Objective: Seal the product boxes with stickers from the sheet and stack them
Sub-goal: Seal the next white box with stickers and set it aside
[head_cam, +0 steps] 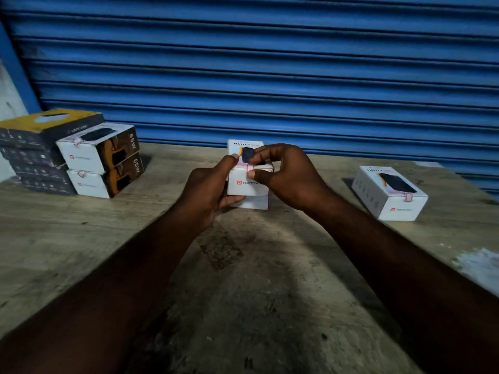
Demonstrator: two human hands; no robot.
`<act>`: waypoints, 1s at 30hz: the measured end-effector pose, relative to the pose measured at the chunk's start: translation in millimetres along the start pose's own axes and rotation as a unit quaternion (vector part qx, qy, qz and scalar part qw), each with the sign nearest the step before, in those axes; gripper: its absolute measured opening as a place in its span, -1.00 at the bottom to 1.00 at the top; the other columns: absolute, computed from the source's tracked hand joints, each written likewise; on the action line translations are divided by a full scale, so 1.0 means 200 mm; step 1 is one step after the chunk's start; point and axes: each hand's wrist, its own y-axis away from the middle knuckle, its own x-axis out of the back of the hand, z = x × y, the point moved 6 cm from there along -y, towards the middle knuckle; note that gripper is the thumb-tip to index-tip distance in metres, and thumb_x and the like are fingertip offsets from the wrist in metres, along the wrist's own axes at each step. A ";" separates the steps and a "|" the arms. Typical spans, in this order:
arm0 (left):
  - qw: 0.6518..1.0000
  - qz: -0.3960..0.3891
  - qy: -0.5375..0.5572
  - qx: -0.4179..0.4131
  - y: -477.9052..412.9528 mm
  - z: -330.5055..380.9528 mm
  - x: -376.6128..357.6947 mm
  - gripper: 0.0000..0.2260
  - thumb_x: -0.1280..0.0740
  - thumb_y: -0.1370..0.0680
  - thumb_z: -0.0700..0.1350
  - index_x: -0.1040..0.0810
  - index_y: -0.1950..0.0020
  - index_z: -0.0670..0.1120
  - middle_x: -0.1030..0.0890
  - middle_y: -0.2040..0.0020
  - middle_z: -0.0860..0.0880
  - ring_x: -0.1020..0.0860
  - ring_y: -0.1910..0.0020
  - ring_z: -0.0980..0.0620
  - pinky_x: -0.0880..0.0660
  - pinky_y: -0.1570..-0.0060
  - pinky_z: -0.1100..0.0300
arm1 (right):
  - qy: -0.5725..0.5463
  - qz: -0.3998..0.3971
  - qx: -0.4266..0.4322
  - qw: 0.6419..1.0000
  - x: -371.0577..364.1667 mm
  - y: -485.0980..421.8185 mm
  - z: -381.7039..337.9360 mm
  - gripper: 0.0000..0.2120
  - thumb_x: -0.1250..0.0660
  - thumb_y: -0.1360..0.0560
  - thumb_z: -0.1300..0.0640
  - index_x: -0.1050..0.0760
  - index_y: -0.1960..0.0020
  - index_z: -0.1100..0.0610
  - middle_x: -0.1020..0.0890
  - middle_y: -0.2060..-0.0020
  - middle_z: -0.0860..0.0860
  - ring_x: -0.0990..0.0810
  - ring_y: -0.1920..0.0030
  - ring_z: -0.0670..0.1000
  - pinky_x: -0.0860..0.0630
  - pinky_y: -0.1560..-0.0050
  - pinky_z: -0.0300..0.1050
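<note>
Left hand [213, 184] grips the box [247, 188] while right hand [286, 175] pinches it across the sticker [250, 168]; uneven pressure could crease or skew it.

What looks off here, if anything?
Nothing damaged or spilled. One stickered white box lies alone at right, angled, apart from the two stacked white boxes at left. The dark boxes beside those are stacked unevenly.

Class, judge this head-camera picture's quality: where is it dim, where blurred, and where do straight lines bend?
Head view: dim overall, forearms nearly black; the table lightest at centre; the stack of boxes at left smeared, small print unreadable; slats of the shutter bow slightly, wide-angle distortion; the held box sharpest.
</note>
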 end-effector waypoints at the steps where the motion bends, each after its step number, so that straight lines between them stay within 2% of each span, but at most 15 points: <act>1: 1.000 -0.001 -0.002 -0.002 0.00 0.00 0.00 -0.82 -0.38 -0.59 0.01 -0.63 0.06 -0.08 -0.73 0.12 -0.11 -0.72 0.18 0.01 -0.66 0.23 0.17 | 0.001 0.003 0.003 1.000 0.00 0.00 0.00 -0.82 -0.54 -0.38 0.22 -0.61 0.12 0.01 -0.60 0.13 -0.17 -0.60 -0.05 -0.10 -0.48 -0.14 -0.20; 5: 1.000 -0.003 -0.010 0.001 0.00 0.00 0.00 -0.82 -0.39 -0.58 0.02 -0.62 0.03 -0.08 -0.72 0.08 -0.13 -0.72 0.16 0.00 -0.67 0.21 0.15 | 0.012 0.013 0.012 1.000 0.00 0.01 0.00 -0.79 -0.53 -0.39 0.22 -0.58 0.15 -0.04 -0.57 0.17 -0.23 -0.58 -0.03 -0.13 -0.49 -0.13 -0.19; 11: 1.000 -0.007 -0.012 -0.003 -0.01 0.00 0.00 -0.83 -0.38 -0.58 0.01 -0.62 0.02 -0.09 -0.72 0.07 -0.12 -0.72 0.13 -0.01 -0.68 0.16 0.12 | 0.021 0.028 0.025 0.999 0.00 0.01 0.00 -0.76 -0.54 -0.38 0.21 -0.55 0.18 -0.09 -0.61 0.14 -0.18 -0.59 -0.02 -0.09 -0.51 -0.14 -0.08; 15: 1.000 -0.011 -0.019 -0.007 -0.01 0.00 -0.01 -0.82 -0.38 -0.58 0.00 -0.63 0.00 -0.10 -0.72 0.05 -0.14 -0.72 0.08 -0.04 -0.68 0.09 0.06 | 0.038 0.050 0.047 0.997 0.01 0.00 0.03 -0.77 -0.55 -0.35 0.18 -0.58 0.06 -0.01 -0.64 0.07 -0.13 -0.59 -0.02 -0.08 -0.52 -0.14 -0.01; 19: 0.999 -0.030 -0.021 -0.016 -0.01 0.01 -0.02 -0.88 -0.35 -0.61 -0.02 -0.59 -0.04 -0.05 -0.72 0.04 -0.11 -0.71 0.07 -0.04 -0.67 0.06 0.03 | 0.070 0.063 0.084 0.992 0.02 0.00 0.03 -0.72 -0.54 -0.36 0.16 -0.58 -0.03 0.05 -0.64 0.03 -0.10 -0.59 -0.03 -0.04 -0.50 -0.11 -0.09; 23: 0.997 -0.069 -0.017 -0.007 0.00 0.02 -0.04 -0.85 -0.25 -0.66 0.02 -0.56 -0.11 0.00 -0.69 0.00 -0.09 -0.69 0.06 -0.03 -0.68 0.08 0.07 | 0.095 0.092 0.133 0.982 0.02 0.02 0.01 -0.78 -0.51 -0.39 0.19 -0.66 -0.04 0.14 -0.69 0.03 0.00 -0.57 0.04 -0.15 -0.42 -0.02 -0.37; 27: 0.993 -0.104 -0.043 -0.017 0.00 0.03 -0.05 -0.74 -0.23 -0.67 0.05 -0.56 -0.26 -0.03 -0.68 -0.10 -0.09 -0.68 -0.06 -0.05 -0.67 0.06 0.09 | 0.058 0.106 0.105 0.987 0.02 0.01 0.03 -0.81 -0.51 -0.38 0.23 -0.68 0.00 0.18 -0.71 0.03 0.02 -0.62 0.02 -0.11 -0.58 -0.01 -0.14; 30: 0.989 -0.137 -0.054 -0.014 0.01 0.03 -0.06 -0.79 -0.24 -0.66 0.02 -0.55 -0.27 0.07 -0.68 -0.14 -0.04 -0.67 -0.08 -0.02 -0.65 -0.02 0.09 | 0.054 0.118 0.102 0.986 0.02 0.02 0.03 -0.83 -0.52 -0.36 0.27 -0.69 0.05 0.19 -0.71 0.01 0.02 -0.59 0.02 -0.18 -0.55 -0.05 -0.25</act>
